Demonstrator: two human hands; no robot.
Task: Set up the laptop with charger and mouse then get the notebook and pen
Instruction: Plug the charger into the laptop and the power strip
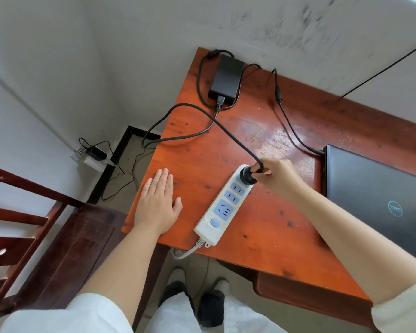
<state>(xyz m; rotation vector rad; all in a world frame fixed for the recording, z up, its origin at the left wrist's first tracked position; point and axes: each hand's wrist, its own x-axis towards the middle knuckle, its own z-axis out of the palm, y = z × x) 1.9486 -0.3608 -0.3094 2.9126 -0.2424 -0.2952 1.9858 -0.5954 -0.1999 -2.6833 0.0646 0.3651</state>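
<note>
Head view: right hand (275,177) pinches round black plug (249,174) at far-end socket of white power strip (222,205), whose long axis runs diagonally away from the person; whether it's fully seated can't be told. Left hand (157,204) flat, fingers straight, on glossy orange wood table (262,131), just left of strip. Matte charger brick (226,78) at far corner; closed black laptop (380,200) right, cable attached

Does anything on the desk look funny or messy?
A little. The power strip lies slanted, its end poking over the table edge. The charger cable loops off the table's side. The tabletop also looks scratched and worn.
</note>
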